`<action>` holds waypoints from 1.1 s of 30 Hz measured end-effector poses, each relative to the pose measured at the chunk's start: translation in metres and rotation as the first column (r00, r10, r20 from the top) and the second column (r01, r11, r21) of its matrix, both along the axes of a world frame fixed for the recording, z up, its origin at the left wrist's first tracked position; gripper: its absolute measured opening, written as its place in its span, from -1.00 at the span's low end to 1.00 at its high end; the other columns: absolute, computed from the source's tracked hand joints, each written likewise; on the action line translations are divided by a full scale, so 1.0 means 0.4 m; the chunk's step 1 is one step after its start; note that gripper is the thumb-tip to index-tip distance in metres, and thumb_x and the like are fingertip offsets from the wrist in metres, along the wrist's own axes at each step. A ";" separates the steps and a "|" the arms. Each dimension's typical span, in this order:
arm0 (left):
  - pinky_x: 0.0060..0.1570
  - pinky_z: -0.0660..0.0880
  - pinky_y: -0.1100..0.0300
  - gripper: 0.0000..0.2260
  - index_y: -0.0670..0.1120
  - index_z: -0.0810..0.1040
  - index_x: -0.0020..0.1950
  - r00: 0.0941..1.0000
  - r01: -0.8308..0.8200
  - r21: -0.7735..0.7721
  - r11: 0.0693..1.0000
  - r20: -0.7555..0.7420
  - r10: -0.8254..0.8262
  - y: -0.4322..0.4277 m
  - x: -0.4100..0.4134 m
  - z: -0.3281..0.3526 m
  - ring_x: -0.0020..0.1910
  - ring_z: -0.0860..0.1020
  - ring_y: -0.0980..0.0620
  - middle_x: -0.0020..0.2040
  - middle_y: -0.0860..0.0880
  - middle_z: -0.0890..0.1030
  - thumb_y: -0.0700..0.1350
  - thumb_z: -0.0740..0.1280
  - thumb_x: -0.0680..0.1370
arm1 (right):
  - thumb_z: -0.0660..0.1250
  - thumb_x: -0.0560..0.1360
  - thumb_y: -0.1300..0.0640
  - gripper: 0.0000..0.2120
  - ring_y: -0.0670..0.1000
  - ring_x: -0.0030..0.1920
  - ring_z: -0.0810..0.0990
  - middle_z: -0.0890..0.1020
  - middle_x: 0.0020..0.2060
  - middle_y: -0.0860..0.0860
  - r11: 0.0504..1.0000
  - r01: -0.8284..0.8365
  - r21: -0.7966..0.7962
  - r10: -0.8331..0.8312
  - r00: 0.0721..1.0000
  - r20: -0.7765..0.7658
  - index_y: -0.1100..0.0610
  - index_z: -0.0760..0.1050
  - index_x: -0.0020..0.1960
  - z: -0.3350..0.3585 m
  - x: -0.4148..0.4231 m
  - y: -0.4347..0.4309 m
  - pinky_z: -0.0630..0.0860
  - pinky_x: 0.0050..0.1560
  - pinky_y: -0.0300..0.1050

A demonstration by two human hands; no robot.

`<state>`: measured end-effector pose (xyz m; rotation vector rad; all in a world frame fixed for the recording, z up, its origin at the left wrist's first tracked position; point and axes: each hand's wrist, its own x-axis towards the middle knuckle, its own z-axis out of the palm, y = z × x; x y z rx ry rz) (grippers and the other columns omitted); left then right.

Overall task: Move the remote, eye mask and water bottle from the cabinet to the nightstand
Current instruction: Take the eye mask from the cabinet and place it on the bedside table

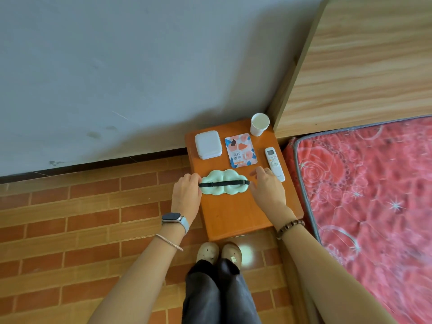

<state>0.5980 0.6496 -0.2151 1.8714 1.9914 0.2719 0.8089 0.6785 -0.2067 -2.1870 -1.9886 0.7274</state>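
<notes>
2 hands, left hand (187, 190) pinching, right hand (266, 185) loose, flank eye mask (223, 184) on orange nightstand (233, 216).

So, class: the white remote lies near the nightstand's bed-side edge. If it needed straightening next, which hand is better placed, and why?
The right hand. It rests right beside the remote, while the left hand is at the far end of the eye mask, which lies between them.

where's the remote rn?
Head view: the remote lies on the nightstand's right edge, beside the bed, just beyond the right hand.
</notes>
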 end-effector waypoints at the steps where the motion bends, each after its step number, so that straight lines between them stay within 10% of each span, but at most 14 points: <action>1: -0.08 0.52 0.07 -0.85 -0.14 0.53 0.09 0.999 0.024 0.013 1.000 -0.027 -0.024 -0.004 0.000 0.050 -0.10 0.53 -0.07 -0.05 -0.13 0.58 -0.24 0.31 0.53 | 0.27 0.52 0.20 -0.81 0.10 -0.04 0.56 0.57 0.01 0.10 0.999 -0.029 0.027 0.029 0.999 0.016 0.16 0.46 0.13 0.048 -0.002 -0.011 0.55 -0.10 -0.02; 9: -0.10 0.52 0.08 -0.81 -0.17 0.51 0.14 0.956 0.218 0.094 0.971 -0.221 -0.193 -0.009 0.006 0.310 -0.10 0.55 -0.10 -0.03 -0.16 0.61 -0.19 0.32 0.54 | 0.22 0.55 0.22 -0.75 0.08 -0.03 0.59 0.63 -0.04 0.06 0.971 -0.113 0.209 0.095 0.991 0.094 0.15 0.46 0.21 0.314 0.002 -0.099 0.46 0.03 -0.06; 21: -0.03 0.50 0.18 -0.68 -0.12 0.40 0.29 0.737 0.646 0.000 0.763 -0.260 -0.624 0.047 0.097 0.371 0.08 0.54 -0.06 0.15 -0.13 0.57 -0.10 0.31 0.56 | 0.15 0.55 0.27 -0.77 0.15 -0.05 0.58 0.61 -0.03 0.11 0.940 0.286 0.186 -0.313 0.939 0.141 0.16 0.50 0.14 0.384 0.054 -0.285 0.50 -0.12 -0.02; 33: -0.07 0.46 -0.03 -0.80 -0.19 0.53 0.06 0.264 0.962 0.134 0.238 -0.236 -0.935 -0.005 0.203 0.411 -0.06 0.55 -0.19 -0.08 -0.18 0.59 -0.32 0.28 0.46 | 0.21 0.51 0.26 -0.79 0.15 -0.01 0.53 0.58 -0.05 0.08 0.490 0.834 0.253 -0.869 0.489 0.068 0.14 0.47 0.12 0.451 -0.087 -0.606 0.41 -0.15 -0.04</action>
